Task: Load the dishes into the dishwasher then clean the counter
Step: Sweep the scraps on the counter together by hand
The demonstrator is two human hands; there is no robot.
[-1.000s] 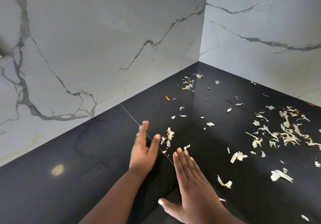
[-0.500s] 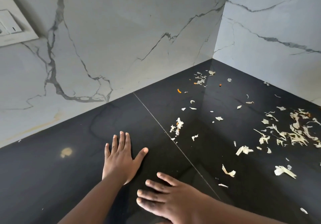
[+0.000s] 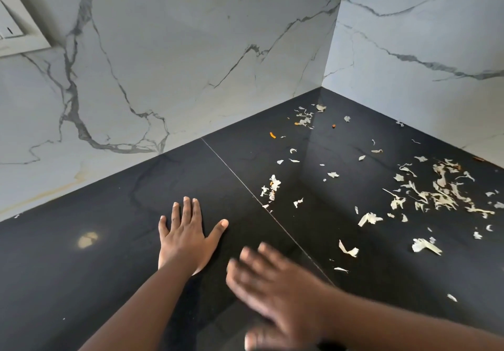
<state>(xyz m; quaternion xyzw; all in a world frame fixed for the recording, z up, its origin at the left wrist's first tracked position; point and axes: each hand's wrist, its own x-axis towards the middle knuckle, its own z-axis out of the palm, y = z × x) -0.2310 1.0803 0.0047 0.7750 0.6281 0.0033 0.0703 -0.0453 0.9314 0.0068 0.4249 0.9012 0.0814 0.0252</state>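
Your left hand (image 3: 185, 239) is lying flat, fingers spread, on the glossy black stone table (image 3: 109, 241), just as half a second ago. Your right hand (image 3: 275, 288) is blurring as it sweeps, fingers straight and holding nothing, having shifted rightward toward the pale shredded vegetable scraps (image 3: 436, 195), which are lying scattered right of the seam, untouched; clearing is only starting.

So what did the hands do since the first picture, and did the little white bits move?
The left hand went from raised on edge to lying flat on the black counter. The right hand turned to point left and now blurs as it sweeps. Neither took hold of anything. The white scraps and orange bit lie where they were.
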